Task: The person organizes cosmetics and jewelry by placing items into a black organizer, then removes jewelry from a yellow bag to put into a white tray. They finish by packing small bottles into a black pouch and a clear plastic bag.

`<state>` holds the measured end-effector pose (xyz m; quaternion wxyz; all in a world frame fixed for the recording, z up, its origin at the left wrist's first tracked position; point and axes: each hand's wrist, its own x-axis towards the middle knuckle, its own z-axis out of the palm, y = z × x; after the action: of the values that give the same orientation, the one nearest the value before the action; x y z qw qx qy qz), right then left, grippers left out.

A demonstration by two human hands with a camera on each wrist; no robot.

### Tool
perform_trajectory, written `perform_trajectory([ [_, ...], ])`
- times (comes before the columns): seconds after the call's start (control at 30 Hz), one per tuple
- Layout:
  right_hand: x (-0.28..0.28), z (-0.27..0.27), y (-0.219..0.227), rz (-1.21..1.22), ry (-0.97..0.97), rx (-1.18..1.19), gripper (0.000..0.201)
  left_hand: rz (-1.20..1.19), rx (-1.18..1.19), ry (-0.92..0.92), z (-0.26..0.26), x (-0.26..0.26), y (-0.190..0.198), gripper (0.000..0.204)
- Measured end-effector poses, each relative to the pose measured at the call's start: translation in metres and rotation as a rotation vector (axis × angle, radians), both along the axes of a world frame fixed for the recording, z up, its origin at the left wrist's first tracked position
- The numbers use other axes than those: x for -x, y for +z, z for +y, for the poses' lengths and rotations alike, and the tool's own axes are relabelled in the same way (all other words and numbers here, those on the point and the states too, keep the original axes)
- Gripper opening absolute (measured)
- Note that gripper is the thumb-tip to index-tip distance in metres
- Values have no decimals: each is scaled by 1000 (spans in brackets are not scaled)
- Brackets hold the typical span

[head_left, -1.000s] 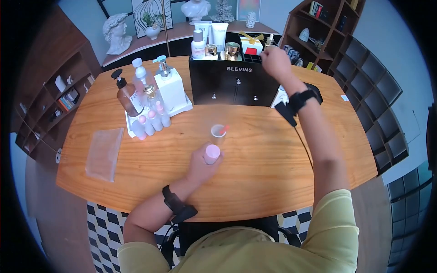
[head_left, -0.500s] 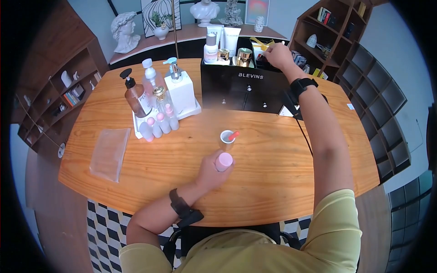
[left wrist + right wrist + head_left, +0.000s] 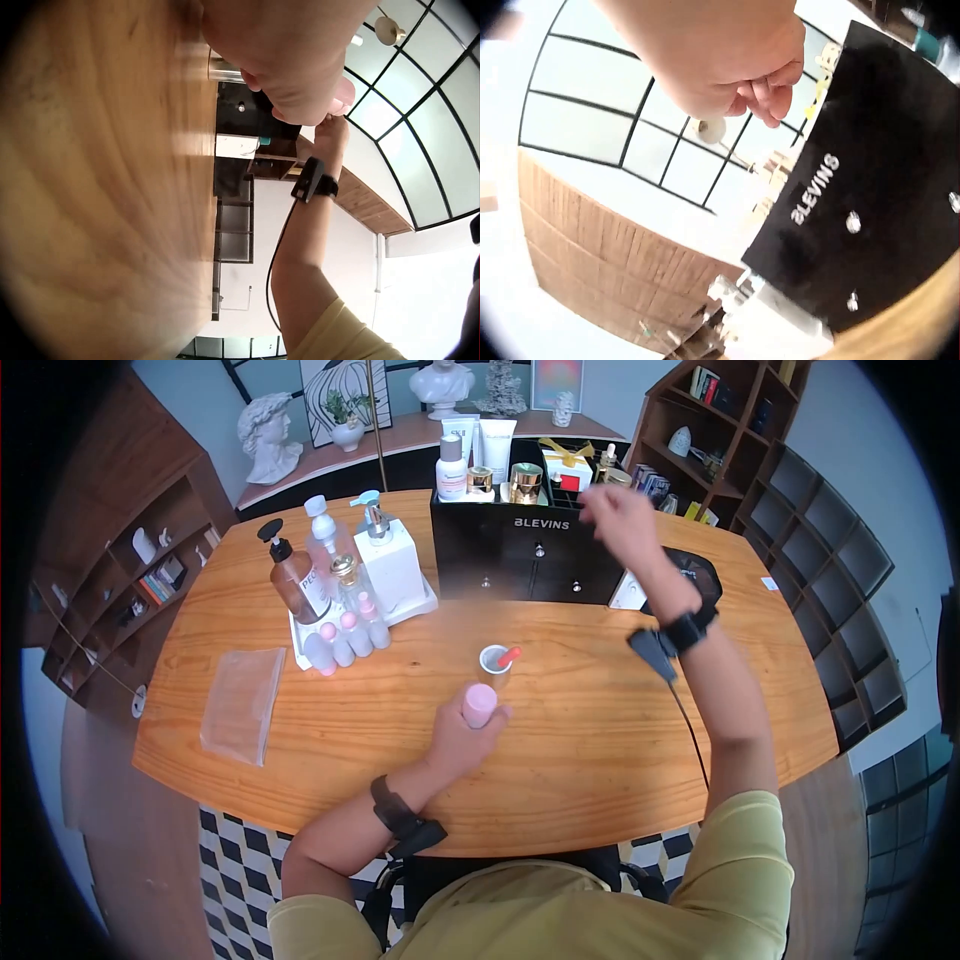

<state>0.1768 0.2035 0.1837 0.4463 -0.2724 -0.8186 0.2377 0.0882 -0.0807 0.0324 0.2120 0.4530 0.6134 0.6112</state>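
My left hand (image 3: pixel 462 738) grips a pink-topped cylindrical container (image 3: pixel 480 705) over the middle of the table, its pink end facing up. Most of its body is hidden by the fingers; a pink part shows past the hand in the left wrist view. Just beyond stands a small cup (image 3: pixel 490 665) with a red stick (image 3: pixel 510 656) leaning out of it. My right hand (image 3: pixel 622 528) hovers at the front right top edge of the black BLEVINS organizer (image 3: pixel 520 550). Its fingers (image 3: pixel 763 97) are loosely bent, and nothing shows between them in the right wrist view.
The organizer's top holds tubes, a white bottle (image 3: pixel 452 470), gold-lidded jars (image 3: pixel 526 483) and a white box with a gold ribbon (image 3: pixel 568 465). At left, a white tray (image 3: pixel 425 603) carries pump and small pink-capped bottles. A translucent pouch (image 3: pixel 242 705) lies at far left.
My right hand reached into the organizer's right compartments, then drew back toward me. The left hand keeps its hold on the pink-topped container. The head view has shifted slightly.
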Motion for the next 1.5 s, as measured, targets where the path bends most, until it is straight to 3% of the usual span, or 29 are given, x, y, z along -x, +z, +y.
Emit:
perform_trajectory([
  [0.1, -31, -58, -57, -102, 203, 89, 24, -109, 7, 69, 4, 12, -8, 21],
  [0.17, -53, -97, -89, -167, 357, 537, 21, -159, -30, 93, 8, 26, -18, 21],
  [0.23, -66, -115, -115, -294, 320, 666, 19, -191, -92, 88, 14, 42, -29, 16],
  [0.33, -68, -126, -149, -206, 316, 871, 16, 2, -137, 103, 22, 49, -14, 13],
  [0.43, -66, -132, -168, -123, 283, 916, 15, 305, -38, 236, 29, 69, -28, 30],
  [0.53, -67, -127, -175, -34, 309, 953, 15, 769, 180, 403, 25, 65, -10, 27],
  [0.63, -72, -125, -168, -52, 324, 1000, 16, 513, 250, 309, 18, 62, 16, 29],
  [0.73, -75, -126, -169, -58, 355, 1004, 14, 335, 81, 180, 11, 82, 6, 34],
  [0.83, -77, -126, -170, -57, 395, 987, 15, 192, 246, 166, -5, 86, 19, 39],
  [0.93, -77, -125, -172, -45, 410, 992, 19, 518, 537, 120, -20, 100, 37, 41],
  [1.03, -77, -129, -169, -94, 400, 956, 17, 744, 494, 117, -20, 116, 41, 44],
  [1.13, -76, -127, -174, -86, 396, 916, 18, 802, 729, 195, 0, 117, 64, 44],
  [1.27, -75, -125, -177, -84, 397, 889, 18, 1244, 616, 110, 39, 126, 74, 37],
  [1.37, -75, -126, -178, -74, 408, 878, 18, 1361, 604, 55, 68, 137, 67, 35],
  [1.5, -75, -124, -183, -71, 427, 871, 18, 1408, 691, 165, 83, 132, 62, 36],
])
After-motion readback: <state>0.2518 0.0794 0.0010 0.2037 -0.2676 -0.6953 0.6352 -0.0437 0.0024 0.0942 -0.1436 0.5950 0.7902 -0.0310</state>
